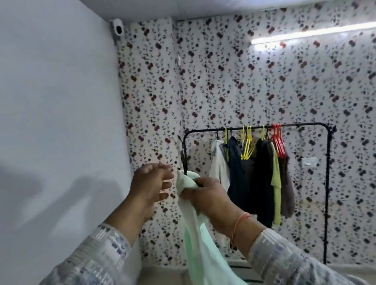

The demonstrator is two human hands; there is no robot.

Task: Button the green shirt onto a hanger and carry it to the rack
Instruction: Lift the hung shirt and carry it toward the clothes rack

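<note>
The green shirt (197,239) is held up before the left end of the rack (327,194), gripped at its top with the hanger (183,161) by the right hand (209,197). The left hand (152,187) is spread loose alongside. The hook should be held upright and clear of cloth.

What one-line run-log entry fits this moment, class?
right hand: grips pale green fabric shirt at its top | left hand: open beside it | black metal clothes rack: ahead, shirt not yet hung
</note>
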